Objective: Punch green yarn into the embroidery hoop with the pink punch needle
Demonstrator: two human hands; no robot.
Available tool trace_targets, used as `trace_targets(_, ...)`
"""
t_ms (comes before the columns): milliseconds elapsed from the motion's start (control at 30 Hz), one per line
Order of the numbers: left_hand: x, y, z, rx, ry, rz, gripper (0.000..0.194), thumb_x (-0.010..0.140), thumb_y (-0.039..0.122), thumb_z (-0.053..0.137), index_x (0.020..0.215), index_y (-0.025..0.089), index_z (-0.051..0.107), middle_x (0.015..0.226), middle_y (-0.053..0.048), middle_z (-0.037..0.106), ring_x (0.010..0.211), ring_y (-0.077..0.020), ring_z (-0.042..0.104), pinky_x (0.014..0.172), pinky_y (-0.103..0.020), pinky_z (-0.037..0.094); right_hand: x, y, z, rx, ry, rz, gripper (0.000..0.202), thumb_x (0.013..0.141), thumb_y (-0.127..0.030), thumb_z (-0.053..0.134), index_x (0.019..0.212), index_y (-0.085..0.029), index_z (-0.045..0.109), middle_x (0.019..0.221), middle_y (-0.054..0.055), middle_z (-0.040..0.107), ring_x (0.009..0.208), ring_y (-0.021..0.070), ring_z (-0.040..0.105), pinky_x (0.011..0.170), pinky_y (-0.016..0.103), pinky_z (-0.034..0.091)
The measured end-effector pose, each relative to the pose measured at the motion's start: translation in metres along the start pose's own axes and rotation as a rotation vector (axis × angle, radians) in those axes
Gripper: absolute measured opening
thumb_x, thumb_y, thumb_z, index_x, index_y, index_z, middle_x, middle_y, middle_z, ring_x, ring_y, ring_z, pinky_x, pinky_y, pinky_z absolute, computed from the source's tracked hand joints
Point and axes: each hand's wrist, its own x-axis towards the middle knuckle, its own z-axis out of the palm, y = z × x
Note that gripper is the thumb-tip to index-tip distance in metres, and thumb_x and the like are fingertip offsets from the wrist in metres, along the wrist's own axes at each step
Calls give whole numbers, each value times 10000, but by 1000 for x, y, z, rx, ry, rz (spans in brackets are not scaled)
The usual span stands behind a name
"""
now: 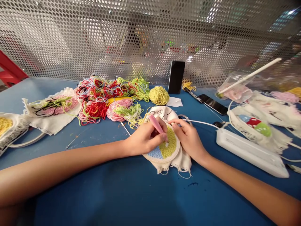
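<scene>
My left hand [147, 136] is closed around a pink punch needle [156, 124], its tip down on the worked cloth. Beneath it lies a round embroidery hoop [176, 153], its cloth filled with yellow-green loops [171, 147] and a light blue patch [155, 153]. A small pale spot shows among the yellow loops close to the tool's tip. My right hand [189, 138] grips the hoop's upper right rim, thumb over the edge. Loose white cloth with frayed edges [184, 161] hangs out under the hoop. Yellow yarn trails near my left fingers.
Behind my hands lie tangled yarn [98, 91], a yellow yarn ball [159, 95] and an upright phone [176, 77]. Rightward are another phone [213, 104], a marker [192, 94], a white power strip [251, 152] and a second hooped piece [251, 125]. Frayed cloth [56, 121] lies leftward.
</scene>
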Motion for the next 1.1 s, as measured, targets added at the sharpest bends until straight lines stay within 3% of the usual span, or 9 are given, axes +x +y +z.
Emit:
trace_targets(167, -3, -9, 5, -90, 35, -36, 166, 887, 277, 416, 807, 143, 471, 791, -23, 516, 668, -93, 520, 625, -231, 440, 1, 0, 0, 1, 5, -10, 277, 869, -412, 459, 993, -197, 582, 626, -8, 555, 502, 94, 421, 447, 209, 305)
trace_targets(367, -5, -19, 6, -381, 128, -126, 214, 914, 371, 364, 833, 173, 369, 685, 34, 476, 462, -36, 375, 429, -182, 324, 2, 1, 1, 6, 3, -19, 293, 872, -420, 447, 994, -190, 583, 653, 9, 572, 513, 109, 448, 460, 224, 320)
trace_targets(500, -4, -21, 7, -483, 161, -144, 200, 917, 367, 359, 841, 183, 340, 666, 52, 455, 419, -22, 357, 390, -167, 285, 3, 0, 1, 7, -1, -14, 285, 874, -416, 445, 985, -195, 586, 620, -2, 544, 497, 100, 416, 448, 222, 298)
trace_targets(900, -5, -19, 7, -448, 148, -121, 198, 913, 343, 368, 808, 176, 354, 685, 37, 492, 445, -28, 362, 409, -175, 297, 1, -1, 1, -34, 20, -18, 281, 871, -407, 448, 979, -189, 589, 564, -18, 485, 467, 95, 369, 428, 221, 267)
trace_targets(1100, -7, -18, 5, -207, 110, -33, 233, 901, 380, 382, 796, 171, 389, 683, 13, 457, 551, -71, 411, 523, -213, 368, 2, 0, 1, -9, 10, -39, 277, 871, -398, 449, 984, -186, 588, 638, 3, 557, 499, 104, 424, 446, 218, 310)
